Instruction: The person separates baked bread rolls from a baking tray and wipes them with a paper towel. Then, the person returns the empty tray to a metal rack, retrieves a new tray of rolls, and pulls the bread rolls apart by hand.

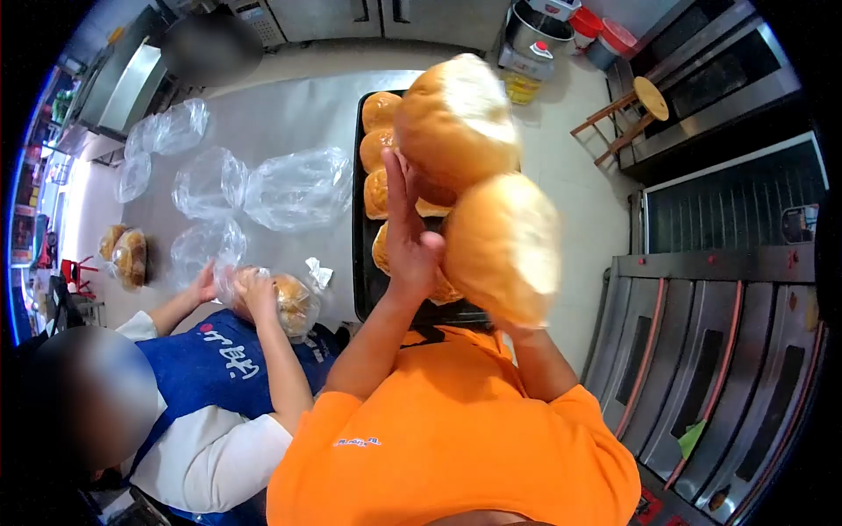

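Two large golden bread buns (502, 248), apparently joined, are held up above the black baking tray (360, 294). My left hand (410, 250) presses against their left side, its fingers pointing up along the crust and its thumb against the bread. My right hand (524, 333) is under the lower bun; its fingers are mostly hidden by the bread. More buns (381, 111) sit in rows on the tray, partly covered by my left hand and the raised bread.
To my left, a co-worker in a blue apron (230, 361) handles a clear bag with bread (294, 302). Plastic bags (298, 188) and bagged bread (128, 259) lie on the metal table (289, 110). Ovens (693, 368) and a wooden stool (650, 98) stand to the right.
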The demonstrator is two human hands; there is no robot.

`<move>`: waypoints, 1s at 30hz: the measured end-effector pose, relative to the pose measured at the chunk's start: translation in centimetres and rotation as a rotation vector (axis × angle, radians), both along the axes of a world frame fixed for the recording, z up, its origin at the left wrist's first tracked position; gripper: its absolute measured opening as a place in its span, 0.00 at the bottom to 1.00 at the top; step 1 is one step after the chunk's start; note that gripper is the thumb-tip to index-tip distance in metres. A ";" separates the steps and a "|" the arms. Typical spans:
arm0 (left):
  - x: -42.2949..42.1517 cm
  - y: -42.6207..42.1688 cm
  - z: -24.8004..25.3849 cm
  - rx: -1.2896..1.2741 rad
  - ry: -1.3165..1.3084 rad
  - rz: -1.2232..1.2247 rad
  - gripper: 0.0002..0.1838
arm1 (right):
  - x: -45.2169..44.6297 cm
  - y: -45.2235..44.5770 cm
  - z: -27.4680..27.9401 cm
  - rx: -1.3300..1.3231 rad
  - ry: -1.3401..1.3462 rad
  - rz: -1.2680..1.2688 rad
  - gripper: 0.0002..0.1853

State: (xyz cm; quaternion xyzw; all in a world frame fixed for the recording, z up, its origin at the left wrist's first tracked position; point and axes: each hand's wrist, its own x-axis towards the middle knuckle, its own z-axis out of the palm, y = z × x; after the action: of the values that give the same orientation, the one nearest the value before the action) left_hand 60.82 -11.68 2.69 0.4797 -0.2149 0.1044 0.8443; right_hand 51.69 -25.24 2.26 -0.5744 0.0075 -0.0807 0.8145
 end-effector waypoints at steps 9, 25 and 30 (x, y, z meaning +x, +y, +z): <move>-0.6 1.7 -5.9 0.417 0.328 -0.308 0.44 | 1.7 -7.6 -1.0 0.793 0.140 0.501 0.51; 0.6 1.3 -7.6 -0.228 0.743 -0.632 0.39 | 4.1 -7.0 -3.3 -0.161 0.161 0.101 0.46; 0.4 1.0 -7.4 -0.377 0.805 -0.649 0.40 | 4.5 -6.7 -2.2 0.059 0.068 0.158 0.48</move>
State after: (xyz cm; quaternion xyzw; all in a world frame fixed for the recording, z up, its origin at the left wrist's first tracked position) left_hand 61.20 -10.71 -4.73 0.2314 0.0104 -0.3164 0.9199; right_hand 56.21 -31.95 0.03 -0.5513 -0.0079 0.0035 0.8343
